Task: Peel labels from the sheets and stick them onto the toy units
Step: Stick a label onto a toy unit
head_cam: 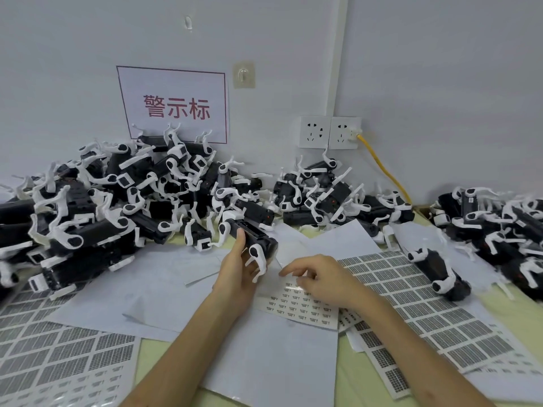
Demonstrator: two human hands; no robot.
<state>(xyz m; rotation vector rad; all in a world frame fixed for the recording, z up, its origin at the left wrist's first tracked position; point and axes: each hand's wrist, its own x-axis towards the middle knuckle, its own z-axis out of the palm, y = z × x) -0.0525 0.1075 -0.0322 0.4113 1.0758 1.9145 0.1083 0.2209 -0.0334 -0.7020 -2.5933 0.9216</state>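
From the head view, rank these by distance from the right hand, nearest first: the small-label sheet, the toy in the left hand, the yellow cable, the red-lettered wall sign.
1. small-label sheet, directly under the right hand
2. held toy, just left, in the left hand
3. yellow cable, back right at the wall
4. wall sign, back left, comparably far

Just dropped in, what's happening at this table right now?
A person is labelling black-and-white toy units. The left hand holds one toy unit up off the table, while the right hand reaches down to the small-label sheet, fingers at its top edge. No label visibly peeled yet. Heaps of toys line the wall, with larger label sheets spread around.
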